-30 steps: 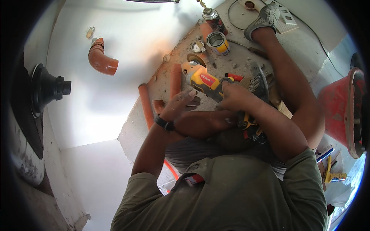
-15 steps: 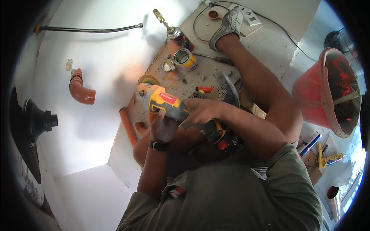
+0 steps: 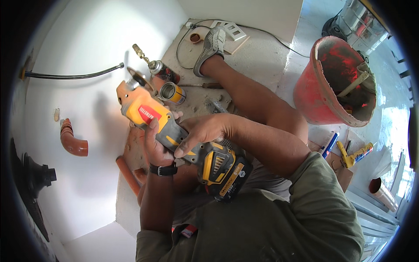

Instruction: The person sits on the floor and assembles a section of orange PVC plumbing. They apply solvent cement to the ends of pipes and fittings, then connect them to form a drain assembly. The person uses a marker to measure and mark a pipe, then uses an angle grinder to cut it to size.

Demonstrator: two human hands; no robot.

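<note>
A yellow-and-grey cordless angle grinder (image 3: 162, 121) is held across my lap in both hands. My left hand (image 3: 156, 144) grips its body just behind the orange head. My right hand (image 3: 204, 131) wraps round the grey handle from the other side. The disc (image 3: 140, 79) points up and away, close to the white wall, and the black battery (image 3: 230, 180) hangs near my shirt. Past the disc, a torch on a gas canister (image 3: 165, 72) and an opened tin (image 3: 173, 93) stand on the dusty floor. A tool with a long shaft (image 3: 208, 85) lies beside them.
An orange pipe elbow (image 3: 74, 143) and a braided hose (image 3: 76, 76) stick out from the wall. An orange pipe (image 3: 127, 174) lies by my left knee. To the right are a red bucket (image 3: 305, 94), a yellow caulking gun (image 3: 349, 158) and a brown pipe (image 3: 384, 194).
Both hands have raised the grinder and turned it, so its disc tilts upward and its battery end shows fully. My view has shifted to the right.
</note>
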